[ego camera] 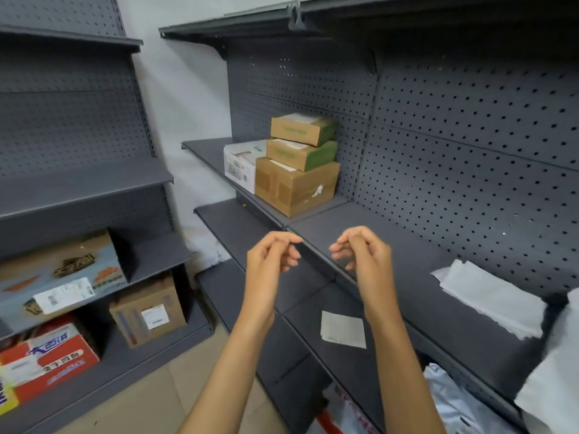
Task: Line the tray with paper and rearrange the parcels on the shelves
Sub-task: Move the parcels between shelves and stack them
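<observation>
Head view: left hand (pixel 275 253) and right hand (pixel 360 250) raised side by side before the middle shelf (pixel 391 255), fingers loosely curled, gripping nothing visible. Four parcels (pixel 296 166) stacked at the far left end of that shelf: large brown box below, two small green-edged boxes on top, white box just beside. White paper sheets (pixel 488 300) lying at the near right of the same shelf, not yet spread. Small paper slip (pixel 343 328) on the shelf below. More cartons on the left rack (pixel 94 198). Lining apparently barely begun; rearranging largely left.
</observation>
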The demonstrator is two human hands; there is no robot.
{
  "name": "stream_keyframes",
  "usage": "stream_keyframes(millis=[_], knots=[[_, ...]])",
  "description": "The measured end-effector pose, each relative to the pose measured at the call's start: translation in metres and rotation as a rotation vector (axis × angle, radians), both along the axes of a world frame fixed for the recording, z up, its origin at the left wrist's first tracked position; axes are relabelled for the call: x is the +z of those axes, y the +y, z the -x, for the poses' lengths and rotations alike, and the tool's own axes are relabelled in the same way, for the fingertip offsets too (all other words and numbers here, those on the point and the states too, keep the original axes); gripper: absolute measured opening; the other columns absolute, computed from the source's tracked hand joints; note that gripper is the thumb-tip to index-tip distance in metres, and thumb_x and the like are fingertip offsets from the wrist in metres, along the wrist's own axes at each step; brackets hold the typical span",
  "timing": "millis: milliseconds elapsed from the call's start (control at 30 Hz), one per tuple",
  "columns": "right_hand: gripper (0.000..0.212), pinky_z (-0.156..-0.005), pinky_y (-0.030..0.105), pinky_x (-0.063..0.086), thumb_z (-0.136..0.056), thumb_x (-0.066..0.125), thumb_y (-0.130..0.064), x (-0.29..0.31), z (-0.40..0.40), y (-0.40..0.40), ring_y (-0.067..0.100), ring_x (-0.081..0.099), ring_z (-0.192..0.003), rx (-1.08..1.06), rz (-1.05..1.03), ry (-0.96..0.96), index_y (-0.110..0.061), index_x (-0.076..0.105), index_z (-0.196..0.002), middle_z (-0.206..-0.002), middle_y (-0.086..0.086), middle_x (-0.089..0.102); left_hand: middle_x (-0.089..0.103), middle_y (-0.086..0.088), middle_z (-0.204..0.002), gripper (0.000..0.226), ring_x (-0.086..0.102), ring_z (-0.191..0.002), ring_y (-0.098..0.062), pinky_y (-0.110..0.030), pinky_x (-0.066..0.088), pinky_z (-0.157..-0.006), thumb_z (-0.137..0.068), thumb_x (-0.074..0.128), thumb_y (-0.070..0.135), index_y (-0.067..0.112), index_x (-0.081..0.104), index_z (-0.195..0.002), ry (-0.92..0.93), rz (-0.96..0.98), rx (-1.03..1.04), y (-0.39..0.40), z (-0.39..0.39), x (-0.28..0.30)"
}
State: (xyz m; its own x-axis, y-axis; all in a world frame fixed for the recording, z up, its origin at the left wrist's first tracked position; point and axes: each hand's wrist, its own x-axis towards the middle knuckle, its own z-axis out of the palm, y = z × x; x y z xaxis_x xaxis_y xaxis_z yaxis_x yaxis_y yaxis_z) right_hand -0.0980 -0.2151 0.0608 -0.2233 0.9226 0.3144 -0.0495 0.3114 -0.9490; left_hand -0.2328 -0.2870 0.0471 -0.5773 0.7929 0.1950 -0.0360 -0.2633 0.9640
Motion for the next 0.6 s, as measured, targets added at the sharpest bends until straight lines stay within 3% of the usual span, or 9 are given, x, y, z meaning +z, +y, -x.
stream_keyframes(millis=[233,433,533,600], knots=[[0.021,-0.062,0.02,0.045,-0.106,0.048,-0.018,0.013,0.062,0.095,0.004,0.066,-0.068,-0.015,0.003,-0.023,-0.021,0.048,-0.085,-0.077,-0.008,0.075,0.071,0.002,-0.095,0.029,0.067,-0.099,-0.013,-0.009,0.049,-0.081,-0.104,0.048,0.012,0.02,0.073,-0.093,0.043,-0.082,0.104,0.089,0.084,0.014],[0.027,-0.068,0.025,0.049,-0.104,0.05,-0.016,0.004,0.104,0.15,0.004,0.07,-0.079,-0.078,0.013,-0.088,-0.02,0.034,-0.082,-0.086,-0.008,0.076,0.07,-0.003,-0.109,0.021,0.065,-0.111,-0.016,-0.022,0.05,-0.092,-0.101,0.053,0.008,0.021,0.07,-0.1,-0.011,-0.126,0.1,0.163,0.135,0.015],[0.029,-0.074,0.025,0.051,-0.102,0.056,-0.017,0.006,0.128,0.176,0.002,0.068,-0.089,-0.138,0.012,-0.078,-0.02,0.037,-0.081,-0.097,-0.011,0.074,0.064,0.001,-0.108,0.021,0.062,-0.102,-0.002,-0.022,0.048,-0.094,-0.101,0.053,0.006,0.018,0.067,-0.111,-0.013,-0.139,0.052,0.198,0.159,0.016],[0.024,-0.085,0.03,0.053,-0.101,0.059,-0.017,0.007,0.148,0.193,-0.004,0.066,-0.093,-0.171,0.003,-0.061,-0.021,0.043,-0.084,-0.108,-0.014,0.07,0.062,0.005,-0.111,0.024,0.06,-0.095,0.011,-0.013,0.046,-0.09,-0.101,0.053,0.005,0.016,0.063,-0.12,-0.003,-0.149,0.012,0.22,0.179,0.02]])
